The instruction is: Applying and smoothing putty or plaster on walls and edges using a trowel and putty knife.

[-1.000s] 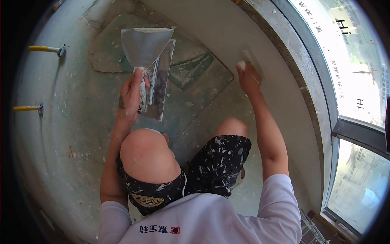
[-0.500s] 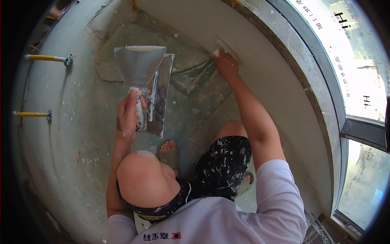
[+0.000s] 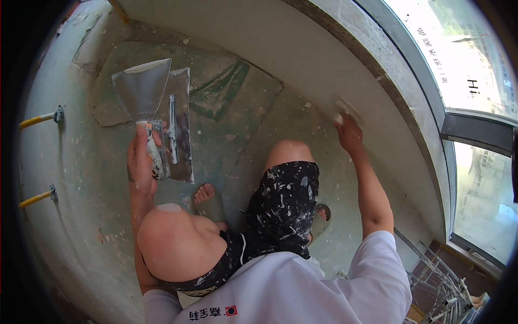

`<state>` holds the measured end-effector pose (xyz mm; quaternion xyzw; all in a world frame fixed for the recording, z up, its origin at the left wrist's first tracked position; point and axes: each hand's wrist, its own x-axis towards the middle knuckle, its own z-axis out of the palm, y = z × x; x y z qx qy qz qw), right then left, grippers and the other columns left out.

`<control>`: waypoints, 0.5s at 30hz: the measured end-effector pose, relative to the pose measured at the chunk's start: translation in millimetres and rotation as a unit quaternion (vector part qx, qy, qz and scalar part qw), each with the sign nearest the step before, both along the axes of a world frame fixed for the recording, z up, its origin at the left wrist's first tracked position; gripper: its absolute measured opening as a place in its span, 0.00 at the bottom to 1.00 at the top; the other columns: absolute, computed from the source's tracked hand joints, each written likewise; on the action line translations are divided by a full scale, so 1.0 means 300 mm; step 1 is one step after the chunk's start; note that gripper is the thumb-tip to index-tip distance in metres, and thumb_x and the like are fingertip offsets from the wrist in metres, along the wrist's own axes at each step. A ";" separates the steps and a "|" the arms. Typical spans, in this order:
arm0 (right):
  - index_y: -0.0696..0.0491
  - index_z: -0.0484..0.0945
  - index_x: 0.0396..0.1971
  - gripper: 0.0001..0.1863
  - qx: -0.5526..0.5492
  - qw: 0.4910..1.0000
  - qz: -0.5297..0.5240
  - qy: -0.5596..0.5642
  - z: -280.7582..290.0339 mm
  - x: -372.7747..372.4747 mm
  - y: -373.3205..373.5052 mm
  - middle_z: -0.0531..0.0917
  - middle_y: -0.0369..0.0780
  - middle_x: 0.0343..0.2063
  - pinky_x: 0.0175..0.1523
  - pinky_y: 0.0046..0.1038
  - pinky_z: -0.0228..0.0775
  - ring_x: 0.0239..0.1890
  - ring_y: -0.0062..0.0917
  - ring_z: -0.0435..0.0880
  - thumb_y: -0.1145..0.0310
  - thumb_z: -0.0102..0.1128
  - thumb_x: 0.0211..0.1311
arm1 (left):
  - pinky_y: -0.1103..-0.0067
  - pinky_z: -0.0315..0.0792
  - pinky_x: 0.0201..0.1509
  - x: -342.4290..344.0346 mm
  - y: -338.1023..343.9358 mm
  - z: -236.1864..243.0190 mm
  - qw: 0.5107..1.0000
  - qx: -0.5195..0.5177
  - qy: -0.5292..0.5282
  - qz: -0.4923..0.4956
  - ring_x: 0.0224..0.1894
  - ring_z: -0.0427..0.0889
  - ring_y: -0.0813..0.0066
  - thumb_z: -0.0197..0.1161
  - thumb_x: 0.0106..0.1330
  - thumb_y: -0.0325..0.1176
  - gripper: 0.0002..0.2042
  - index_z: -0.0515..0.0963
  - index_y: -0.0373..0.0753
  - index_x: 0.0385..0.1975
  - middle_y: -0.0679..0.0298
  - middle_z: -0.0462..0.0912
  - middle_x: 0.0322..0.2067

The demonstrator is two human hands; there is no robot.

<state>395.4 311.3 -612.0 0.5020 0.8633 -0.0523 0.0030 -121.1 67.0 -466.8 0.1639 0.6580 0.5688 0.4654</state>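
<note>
My left hand (image 3: 141, 164) is closed around the handle of a wide putty knife (image 3: 143, 89), its blade pointing away from me with pale paste along the far edge. A rectangular steel trowel (image 3: 182, 116) is gripped in the same hand, beside the knife, its paste-caked handle facing the knife. Out to the right, my right hand (image 3: 349, 134) is closed on a pale flat tool (image 3: 350, 108) held against the low wall (image 3: 302, 51). My fingers and the wall's pale colour hide most of that tool, so its exact kind cannot be made out.
The stained green floor (image 3: 216, 146) carries a torn, creased covering (image 3: 221, 89). Two yellow pipes (image 3: 36, 120) stick out at the left. A stone ledge (image 3: 372, 62) tops the wall below a window (image 3: 480, 59). Metal racks (image 3: 437, 275) stand at the lower right.
My right hand has slid along the wall, rightward and nearer, with the flat tool. The view has turned right. My left hand keeps its hold on the putty knife and trowel.
</note>
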 end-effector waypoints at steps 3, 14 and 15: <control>0.54 0.73 0.49 0.21 0.077 0.993 0.010 0.083 0.226 -0.081 0.055 0.82 0.49 0.41 0.40 0.43 0.75 0.41 0.45 0.83 0.55 0.60 0.64 | 0.79 0.71 0.45 0.020 0.030 -0.017 1.000 0.001 -0.010 -0.001 0.42 0.77 0.76 0.45 0.75 0.54 0.23 0.72 0.40 0.27 0.57 0.81 0.45; 0.52 0.74 0.51 0.23 0.007 1.000 0.021 0.001 0.045 -0.187 0.038 0.83 0.49 0.37 0.35 0.42 0.75 0.34 0.43 0.84 0.51 0.59 0.63 | 0.77 0.70 0.48 -0.010 -0.012 -0.057 1.000 -0.023 -0.011 0.002 0.47 0.77 0.72 0.46 0.75 0.54 0.23 0.71 0.41 0.27 0.58 0.81 0.44; 0.51 0.74 0.51 0.23 0.068 0.996 0.045 0.034 0.096 -0.092 0.041 0.82 0.48 0.38 0.35 0.42 0.75 0.35 0.42 0.84 0.51 0.59 0.63 | 0.78 0.70 0.47 -0.022 -0.008 -0.048 1.000 -0.018 -0.014 0.019 0.47 0.77 0.73 0.46 0.75 0.54 0.22 0.71 0.41 0.27 0.58 0.80 0.44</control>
